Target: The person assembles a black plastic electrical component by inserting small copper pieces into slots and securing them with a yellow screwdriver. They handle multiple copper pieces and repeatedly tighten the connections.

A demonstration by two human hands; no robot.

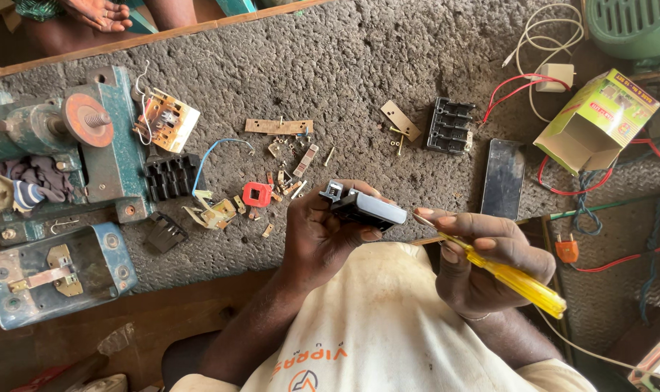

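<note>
My left hand [321,239] grips a small black and grey electrical block [365,207] with a metal clip at its left end, held just above my lap. My right hand [482,261] holds a screwdriver with a clear yellow handle [519,282]. Its thin shaft [426,222] points left, and the tip meets the right end of the block. Both hands hover over the near edge of a rough grey mat [359,65].
On the mat lie a red plastic part [257,194], brass strips, screws, two black terminal blocks [450,125] [170,176], a dark phone [503,178] and an open green box [595,120]. A teal metal machine [68,145] stands left. Another person's hand [98,13] rests at top left.
</note>
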